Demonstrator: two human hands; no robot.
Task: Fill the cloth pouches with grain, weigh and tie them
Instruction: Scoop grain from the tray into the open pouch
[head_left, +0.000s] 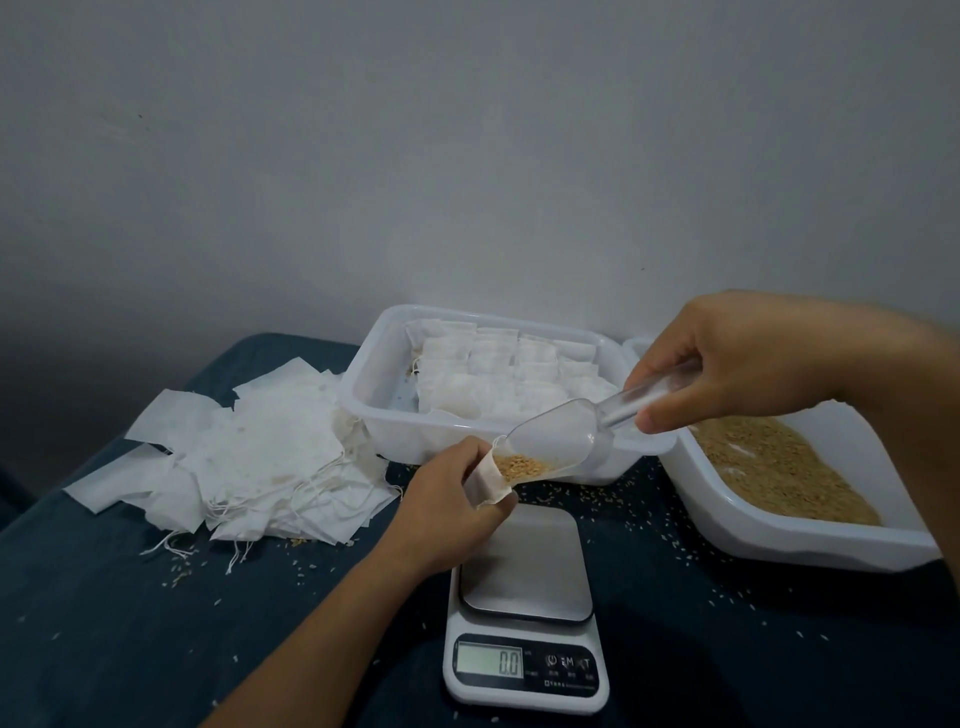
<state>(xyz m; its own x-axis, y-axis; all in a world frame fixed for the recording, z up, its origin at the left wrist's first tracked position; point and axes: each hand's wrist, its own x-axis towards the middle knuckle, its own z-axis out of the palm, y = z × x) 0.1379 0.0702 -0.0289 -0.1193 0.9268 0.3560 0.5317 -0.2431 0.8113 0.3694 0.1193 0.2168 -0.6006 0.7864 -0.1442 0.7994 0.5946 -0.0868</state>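
Midway: right hand (748, 358) pinches the clear scoop (566, 436), tipping grain into a pouch (488, 480) gripped by the left hand (452, 514) above the scale (524, 597) reading 0.0. Filled pouches (504, 379) fill a tub; many empty pouches (249, 457) wait on the worktop.

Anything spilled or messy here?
Yes. Loose grain is scattered across the dark cloth around the scale and beside the heap of empty pouches, which lies untidy with strings trailing.
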